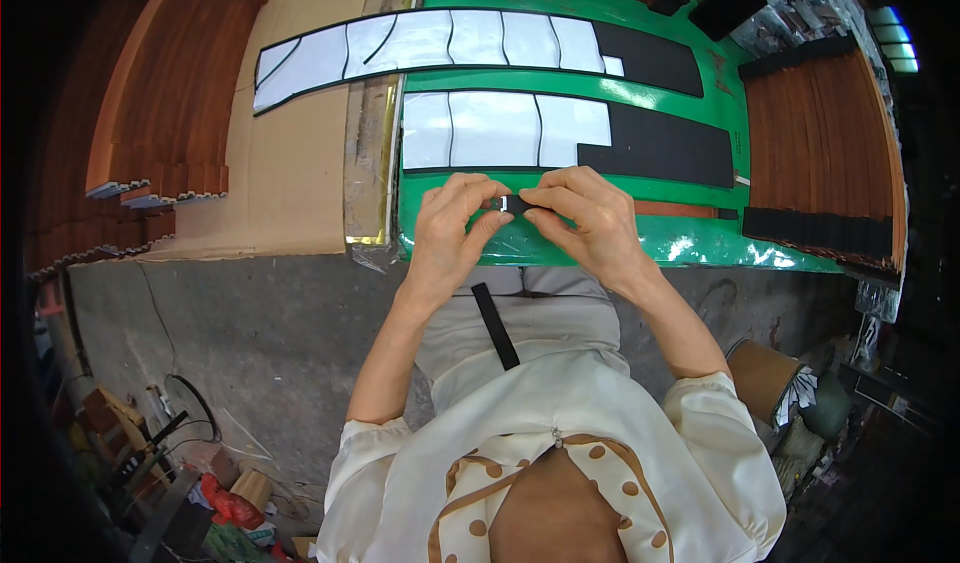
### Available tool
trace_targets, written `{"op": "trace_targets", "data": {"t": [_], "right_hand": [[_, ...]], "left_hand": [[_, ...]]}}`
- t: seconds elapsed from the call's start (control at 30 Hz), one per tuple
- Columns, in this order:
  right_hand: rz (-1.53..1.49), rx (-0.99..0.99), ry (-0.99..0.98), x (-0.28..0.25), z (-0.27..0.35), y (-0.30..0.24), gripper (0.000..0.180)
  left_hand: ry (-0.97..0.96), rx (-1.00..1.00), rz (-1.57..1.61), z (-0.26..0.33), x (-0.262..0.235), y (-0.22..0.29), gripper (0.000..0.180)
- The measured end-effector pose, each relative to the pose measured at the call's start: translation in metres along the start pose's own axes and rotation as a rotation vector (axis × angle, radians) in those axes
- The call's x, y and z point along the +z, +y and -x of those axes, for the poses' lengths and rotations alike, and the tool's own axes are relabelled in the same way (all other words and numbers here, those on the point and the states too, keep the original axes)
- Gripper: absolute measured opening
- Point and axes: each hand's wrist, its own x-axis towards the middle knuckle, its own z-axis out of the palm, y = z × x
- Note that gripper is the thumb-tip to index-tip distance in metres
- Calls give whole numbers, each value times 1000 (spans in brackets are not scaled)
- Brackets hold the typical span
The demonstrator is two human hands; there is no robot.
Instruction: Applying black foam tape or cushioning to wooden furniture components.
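Both hands meet at the near edge of a green-topped table. My left hand (453,225) and my right hand (588,221) pinch a small black strip end with a white, shiny bit (514,204) between thumbs and fingertips. Below them a black strap (495,325) lies over my lap; whether it joins the held piece I cannot tell. A narrow brown strip (680,209) with a black end lies flat on the table, extending right from behind my right hand. Beyond the hands lies a black panel (670,146) partly covered by white backing paper (495,131).
A longer black panel with white backing (450,41) lies farther back. Stacked brown strips with black ends (820,153) stand at right, more brown stacks (180,83) on cardboard (290,173) at left. A dark phone-like slab (727,7) sits far right. A brown bin (762,378) stands on the floor.
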Motion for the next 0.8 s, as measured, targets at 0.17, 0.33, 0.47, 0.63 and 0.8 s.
{"op": "trace_targets", "data": {"t": [0.17, 0.33, 0.47, 0.63, 0.8], "right_hand": [[-188, 136, 6, -8, 8, 13, 26], [-41, -67, 72, 2, 15, 6, 32], [135, -147, 124, 12, 15, 8, 38], [73, -148, 56, 8, 16, 9, 42], [138, 44, -107, -17, 41, 21, 57]], "left_hand": [[3, 42, -15, -1, 3, -3, 24], [94, 290, -234, 0, 0, -2, 30], [201, 445, -324, -4, 11, -14, 37], [213, 426, -353, 1, 15, -11, 31], [217, 443, -438, 17, 11, -10, 31]]}}
